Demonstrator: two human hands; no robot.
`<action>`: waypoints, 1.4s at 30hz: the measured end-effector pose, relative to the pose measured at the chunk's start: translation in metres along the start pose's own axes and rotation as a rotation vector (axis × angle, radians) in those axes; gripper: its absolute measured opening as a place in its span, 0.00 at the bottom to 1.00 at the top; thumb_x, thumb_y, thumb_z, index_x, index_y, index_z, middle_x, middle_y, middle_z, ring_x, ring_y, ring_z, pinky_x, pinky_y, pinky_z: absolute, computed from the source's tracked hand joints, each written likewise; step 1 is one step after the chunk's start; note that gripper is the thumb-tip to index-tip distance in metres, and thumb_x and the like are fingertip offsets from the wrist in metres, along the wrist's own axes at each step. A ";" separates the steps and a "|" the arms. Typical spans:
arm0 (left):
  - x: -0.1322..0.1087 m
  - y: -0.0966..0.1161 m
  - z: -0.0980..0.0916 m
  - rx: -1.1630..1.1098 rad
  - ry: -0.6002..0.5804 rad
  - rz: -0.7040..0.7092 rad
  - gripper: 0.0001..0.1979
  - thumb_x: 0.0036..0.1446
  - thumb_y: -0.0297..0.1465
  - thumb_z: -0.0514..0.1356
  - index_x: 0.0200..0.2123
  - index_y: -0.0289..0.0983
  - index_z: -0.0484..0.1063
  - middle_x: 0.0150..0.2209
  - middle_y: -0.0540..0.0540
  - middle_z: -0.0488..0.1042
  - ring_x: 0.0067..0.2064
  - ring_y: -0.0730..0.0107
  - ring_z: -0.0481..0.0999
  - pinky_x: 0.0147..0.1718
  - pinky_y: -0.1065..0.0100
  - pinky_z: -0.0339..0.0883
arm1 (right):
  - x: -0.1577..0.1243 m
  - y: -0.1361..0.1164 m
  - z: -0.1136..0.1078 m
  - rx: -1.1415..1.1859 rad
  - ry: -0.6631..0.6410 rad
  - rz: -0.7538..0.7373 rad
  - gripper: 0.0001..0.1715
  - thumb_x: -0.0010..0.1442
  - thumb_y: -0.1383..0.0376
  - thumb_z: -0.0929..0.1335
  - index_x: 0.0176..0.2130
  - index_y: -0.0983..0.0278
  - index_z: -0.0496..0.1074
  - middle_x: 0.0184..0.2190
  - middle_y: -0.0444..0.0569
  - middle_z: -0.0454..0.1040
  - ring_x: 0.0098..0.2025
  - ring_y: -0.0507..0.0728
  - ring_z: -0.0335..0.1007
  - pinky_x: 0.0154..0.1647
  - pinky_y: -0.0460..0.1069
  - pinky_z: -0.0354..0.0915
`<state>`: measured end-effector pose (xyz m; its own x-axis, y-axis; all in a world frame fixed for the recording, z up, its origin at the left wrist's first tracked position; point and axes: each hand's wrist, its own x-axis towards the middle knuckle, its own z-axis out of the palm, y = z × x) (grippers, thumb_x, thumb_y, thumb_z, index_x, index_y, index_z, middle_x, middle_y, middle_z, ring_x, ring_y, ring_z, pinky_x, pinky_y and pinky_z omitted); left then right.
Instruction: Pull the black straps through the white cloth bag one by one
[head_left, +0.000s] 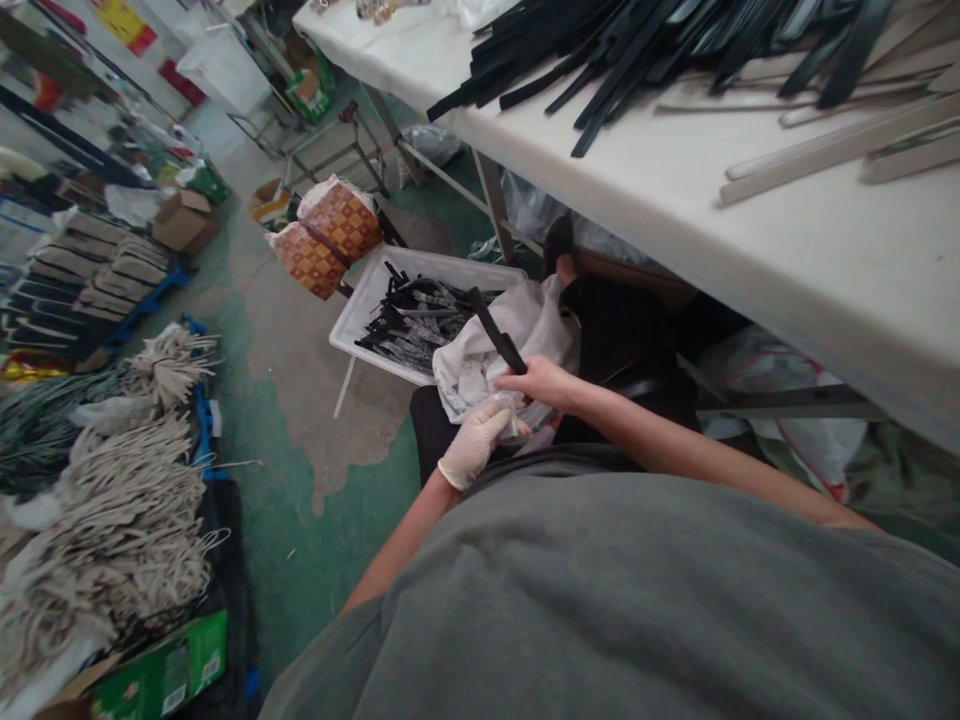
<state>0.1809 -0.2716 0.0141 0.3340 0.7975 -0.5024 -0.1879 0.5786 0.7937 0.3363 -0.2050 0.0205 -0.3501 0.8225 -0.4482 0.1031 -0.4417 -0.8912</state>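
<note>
Over my lap, my right hand (549,384) is bare and closed round one end of a black strap (491,325). The strap's free end points up and away from me. Close beside it on the left is my left hand (476,442), in a thin whitish glove. Its fingers are pressed together near the right hand, and what they pinch cannot be made out. Below both hands a crumpled pale cloth (536,315) lies across my knees. Just beyond the cloth stands a white plastic bin (349,322) holding many black strips (420,315).
To the right, a white-topped table (810,255) carries piles of black straps (622,60) and beige straps (832,150). A chair with a checked cushion (330,235) stands past the bin. Bundles of beige cord (135,530) lie at left. Cardboard boxes (184,220) sit farther back.
</note>
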 end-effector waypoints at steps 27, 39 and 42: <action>0.042 0.091 -0.083 -0.620 0.483 0.346 0.05 0.49 0.36 0.64 0.24 0.56 0.75 0.32 0.54 0.81 0.36 0.68 0.81 0.33 0.69 0.76 | -0.022 0.028 -0.035 -0.175 -0.052 -0.190 0.19 0.49 0.53 0.69 0.19 0.61 0.63 0.16 0.40 0.54 0.19 0.50 0.50 0.21 0.47 0.51; 0.046 0.036 -0.015 -0.592 0.521 0.087 0.13 0.59 0.40 0.63 0.30 0.37 0.73 0.33 0.47 0.78 0.39 0.70 0.79 0.44 0.67 0.72 | -0.080 -0.024 -0.049 -0.484 0.162 -0.244 0.19 0.55 0.52 0.68 0.25 0.64 0.73 0.19 0.44 0.71 0.23 0.52 0.65 0.25 0.46 0.59; 0.045 0.030 -0.012 -0.567 0.496 0.088 0.12 0.57 0.41 0.64 0.34 0.37 0.74 0.38 0.46 0.78 0.44 0.67 0.79 0.46 0.66 0.72 | -0.081 -0.023 -0.046 -0.527 0.202 -0.274 0.19 0.56 0.52 0.67 0.25 0.64 0.72 0.18 0.44 0.70 0.21 0.51 0.63 0.24 0.46 0.57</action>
<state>0.1791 -0.2161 0.0105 -0.1336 0.7506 -0.6471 -0.6859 0.4013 0.6071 0.4056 -0.2451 0.0737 -0.2517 0.9551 -0.1567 0.4979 -0.0111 -0.8672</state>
